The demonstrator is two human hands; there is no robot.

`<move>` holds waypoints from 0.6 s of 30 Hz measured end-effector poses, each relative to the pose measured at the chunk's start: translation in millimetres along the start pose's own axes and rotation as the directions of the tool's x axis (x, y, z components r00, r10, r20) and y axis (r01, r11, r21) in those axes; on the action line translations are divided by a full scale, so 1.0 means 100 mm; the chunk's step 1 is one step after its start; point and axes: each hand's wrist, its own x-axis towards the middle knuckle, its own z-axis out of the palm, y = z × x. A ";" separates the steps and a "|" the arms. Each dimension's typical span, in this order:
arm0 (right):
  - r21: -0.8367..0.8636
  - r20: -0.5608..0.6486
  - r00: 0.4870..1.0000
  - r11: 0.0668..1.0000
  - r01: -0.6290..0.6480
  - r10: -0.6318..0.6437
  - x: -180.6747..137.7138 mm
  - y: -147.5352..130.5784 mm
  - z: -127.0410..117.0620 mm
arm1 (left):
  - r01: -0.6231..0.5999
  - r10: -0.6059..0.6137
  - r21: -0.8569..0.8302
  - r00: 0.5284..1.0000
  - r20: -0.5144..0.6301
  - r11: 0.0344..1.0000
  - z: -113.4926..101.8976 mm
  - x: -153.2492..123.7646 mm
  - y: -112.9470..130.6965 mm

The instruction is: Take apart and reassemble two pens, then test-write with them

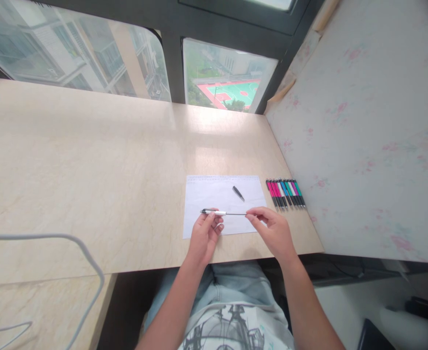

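White pen barrel [214, 212] between both hands' pinched fingers [252, 217]

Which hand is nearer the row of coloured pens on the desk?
Right. The right hand sits just left of and slightly nearer the person than the row of coloured pens. The left hand is farther left, across the sheet of paper.

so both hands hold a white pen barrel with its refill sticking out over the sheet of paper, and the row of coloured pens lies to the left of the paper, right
Not quite. The row of coloured pens lies to the right of the sheet of paper, not the left, as the head view shows. The rest holds: the left hand grips the white pen barrel and the right hand pinches the thin refill above the paper.
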 end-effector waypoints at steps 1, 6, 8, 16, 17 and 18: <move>-0.014 0.000 1.000 1.000 0.019 -0.019 -0.01 -0.01 0.03 | 0.003 -0.003 0.004 1.000 0.001 1.000 0.00 0.00 0.00; -0.076 -0.038 0.997 0.995 0.065 -0.069 -0.03 -0.01 0.14 | 0.011 -0.011 -0.011 1.000 -0.016 1.000 0.00 0.00 0.02; -0.098 -0.056 0.996 0.993 0.064 -0.070 -0.03 -0.01 0.15 | 0.014 -0.014 0.019 1.000 -0.003 1.000 0.00 -0.01 0.02; -0.123 -0.092 0.995 0.992 0.022 -0.033 -0.01 -0.02 0.17 | -0.002 -0.004 0.109 0.999 0.051 0.994 0.07 -0.08 0.01; -0.126 -0.089 0.996 0.992 0.014 -0.025 0.00 -0.02 0.18 | 0.001 -0.006 0.103 0.999 0.048 0.995 0.08 -0.08 0.01; -0.130 -0.088 0.996 0.991 0.007 -0.019 0.00 -0.03 0.18 | 0.003 -0.007 0.095 0.999 0.043 0.995 0.08 -0.09 0.01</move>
